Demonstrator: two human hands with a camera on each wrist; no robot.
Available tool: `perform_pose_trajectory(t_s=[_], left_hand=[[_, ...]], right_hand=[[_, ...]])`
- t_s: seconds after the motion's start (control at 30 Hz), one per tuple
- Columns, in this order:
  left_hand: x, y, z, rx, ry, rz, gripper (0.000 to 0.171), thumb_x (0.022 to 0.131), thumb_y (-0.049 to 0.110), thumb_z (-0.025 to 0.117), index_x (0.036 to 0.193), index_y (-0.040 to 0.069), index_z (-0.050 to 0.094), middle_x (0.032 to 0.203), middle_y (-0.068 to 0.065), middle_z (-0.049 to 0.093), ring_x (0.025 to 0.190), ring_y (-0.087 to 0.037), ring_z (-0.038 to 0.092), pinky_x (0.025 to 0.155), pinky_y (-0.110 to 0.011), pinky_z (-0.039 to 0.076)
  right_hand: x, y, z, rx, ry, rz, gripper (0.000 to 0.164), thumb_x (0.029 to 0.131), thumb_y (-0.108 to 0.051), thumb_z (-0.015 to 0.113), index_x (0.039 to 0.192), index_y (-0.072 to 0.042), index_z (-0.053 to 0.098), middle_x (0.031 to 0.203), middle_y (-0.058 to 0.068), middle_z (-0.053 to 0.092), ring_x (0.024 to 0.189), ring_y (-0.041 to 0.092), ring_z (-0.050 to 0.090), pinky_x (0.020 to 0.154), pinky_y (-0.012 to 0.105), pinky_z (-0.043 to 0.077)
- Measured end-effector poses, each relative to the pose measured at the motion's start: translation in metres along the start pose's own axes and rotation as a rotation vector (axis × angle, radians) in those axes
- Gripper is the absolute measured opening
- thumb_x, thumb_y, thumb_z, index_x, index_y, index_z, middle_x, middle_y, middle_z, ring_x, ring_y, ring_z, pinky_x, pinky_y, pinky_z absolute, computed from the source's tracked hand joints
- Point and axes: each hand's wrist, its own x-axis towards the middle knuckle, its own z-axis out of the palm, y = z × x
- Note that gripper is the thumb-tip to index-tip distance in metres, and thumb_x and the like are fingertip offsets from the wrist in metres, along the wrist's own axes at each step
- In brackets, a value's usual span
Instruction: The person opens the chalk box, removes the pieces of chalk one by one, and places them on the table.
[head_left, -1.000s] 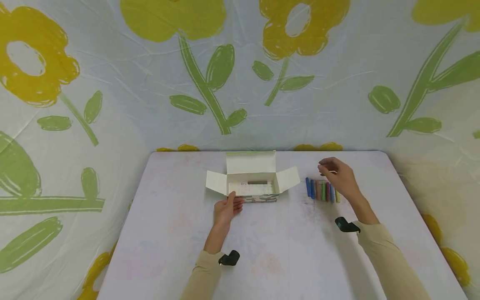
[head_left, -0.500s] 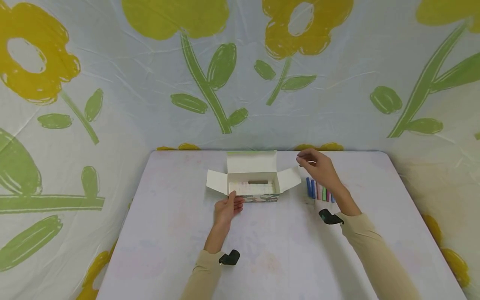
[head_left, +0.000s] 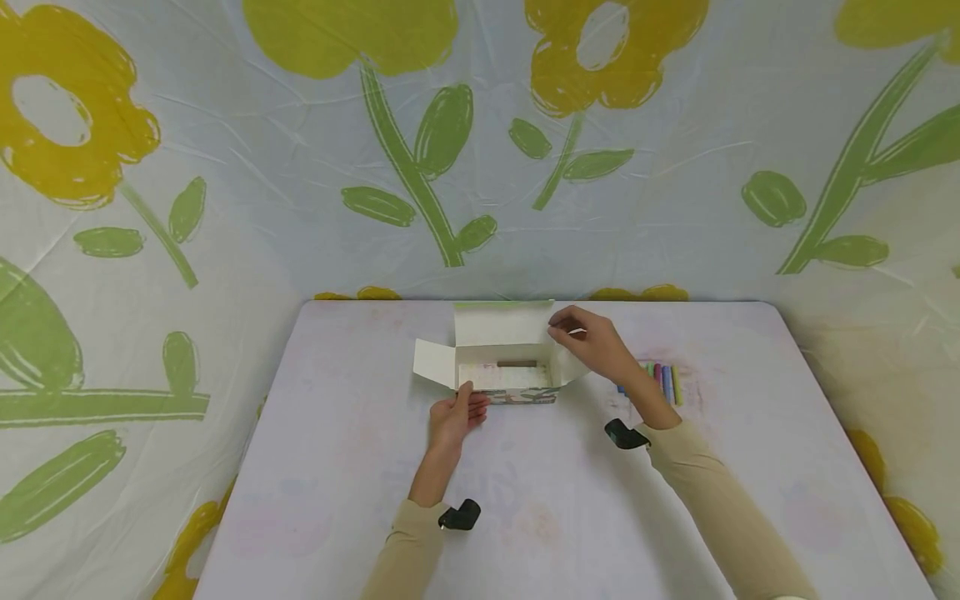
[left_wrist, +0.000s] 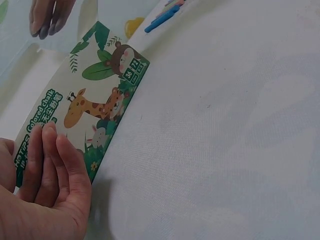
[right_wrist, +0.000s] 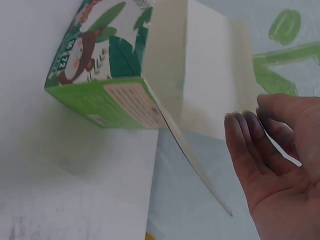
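A cardboard chalk box (head_left: 525, 398) stands with its flaps spread near the table's far edge. The left wrist view shows animals and "Colored chalk" on its front (left_wrist: 97, 107). One brown chalk stick (head_left: 517, 363) lies inside. My left hand (head_left: 450, 423) pinches the front wall at its left end, thumb over the rim, fingers against the outside. Above the right flap (head_left: 567, 365), beside the raised lid (head_left: 501, 325), hovers my right hand (head_left: 596, 343). Its fingers (right_wrist: 240, 135) bend loosely toward the thumb, and nothing shows between them.
Several colored chalk sticks (head_left: 667, 383) lie in a row right of the box, partly hidden by the right forearm. A white cloth with printed flowers (head_left: 300, 192) rises behind the pale table (head_left: 337, 467).
My right hand has moved left from above the chalk row to the box's right flap. The left hand keeps its hold on the box, and the brown chalk lies where it was.
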Motion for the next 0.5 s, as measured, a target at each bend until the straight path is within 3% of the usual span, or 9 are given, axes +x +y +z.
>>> perform_pose_trajectory(t_s=[0.27,0.5], left_hand=[[0.0,0.009,-0.002,0.008,-0.047,-0.032,0.043,0.106,0.021,0.058,0.106,-0.021,0.067,0.102,-0.031,0.072,0.077,-0.02,0.07,0.077,-0.033,0.06],[-0.003,0.008,0.001,0.005,-0.016,-0.026,0.044,0.105,0.025,0.06,0.106,-0.018,0.069,0.098,-0.025,0.074,0.075,-0.015,0.069,0.074,-0.027,0.059]], right_hand=[[0.003,0.0,0.023,0.013,-0.102,-0.034,0.02,0.1,-0.005,0.067,0.115,0.008,0.066,0.106,0.017,0.071,0.1,0.032,0.068,0.088,0.046,0.059],[0.007,0.003,0.042,0.023,-0.201,-0.038,0.017,0.099,-0.002,0.068,0.114,0.003,0.067,0.109,0.017,0.07,0.101,0.031,0.068,0.089,0.047,0.058]])
